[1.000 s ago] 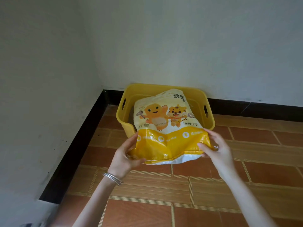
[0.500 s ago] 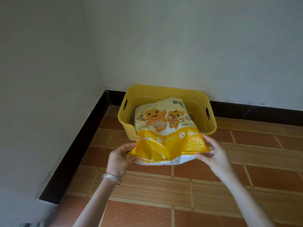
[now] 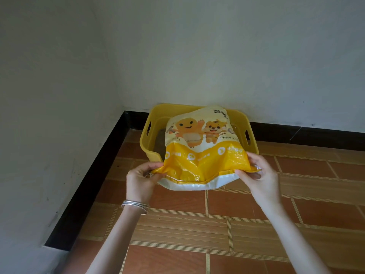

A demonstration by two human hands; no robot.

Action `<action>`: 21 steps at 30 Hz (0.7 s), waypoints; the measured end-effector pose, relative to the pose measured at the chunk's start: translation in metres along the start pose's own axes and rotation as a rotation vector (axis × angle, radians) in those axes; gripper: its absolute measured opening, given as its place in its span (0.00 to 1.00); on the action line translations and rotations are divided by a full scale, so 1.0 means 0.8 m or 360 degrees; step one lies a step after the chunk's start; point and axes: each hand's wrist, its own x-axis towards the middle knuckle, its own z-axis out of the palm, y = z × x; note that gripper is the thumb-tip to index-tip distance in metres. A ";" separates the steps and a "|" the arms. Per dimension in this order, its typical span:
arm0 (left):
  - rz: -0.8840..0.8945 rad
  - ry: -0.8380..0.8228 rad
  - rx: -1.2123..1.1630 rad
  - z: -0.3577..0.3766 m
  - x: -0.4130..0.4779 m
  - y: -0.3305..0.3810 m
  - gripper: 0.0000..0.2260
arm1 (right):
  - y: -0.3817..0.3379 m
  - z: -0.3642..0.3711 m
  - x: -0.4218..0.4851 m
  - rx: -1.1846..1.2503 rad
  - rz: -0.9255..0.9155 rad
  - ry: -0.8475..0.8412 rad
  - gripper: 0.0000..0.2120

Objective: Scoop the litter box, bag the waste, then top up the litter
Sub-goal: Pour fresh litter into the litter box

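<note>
The yellow plastic litter box point(image 3: 150, 142) gets its top-up: our left hand point(image 3: 140, 179) and right hand point(image 3: 260, 175) pinch the upended yellow-and-white litter bag's point(image 3: 201, 153) corners; next, probably shake it empty.

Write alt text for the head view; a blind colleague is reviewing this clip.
The left hand and right hand grip the near corners of a yellow and white litter bag, its far end tipped over a yellow litter box in a room corner. Silver bangles circle the left wrist; the floor is brown tile.
</note>
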 end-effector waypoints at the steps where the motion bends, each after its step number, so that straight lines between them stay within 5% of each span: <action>1: -0.0007 -0.0006 -0.0011 -0.002 0.003 0.005 0.14 | -0.003 -0.002 0.003 -0.0014 0.0020 -0.0008 0.24; 7: -0.0058 -0.0091 0.0087 -0.006 0.013 0.022 0.16 | -0.007 -0.003 0.008 -0.0138 0.0192 -0.0106 0.25; 21: 0.0045 0.0025 0.0077 -0.011 0.001 0.031 0.16 | -0.015 -0.005 -0.003 -0.0140 0.0053 -0.0037 0.23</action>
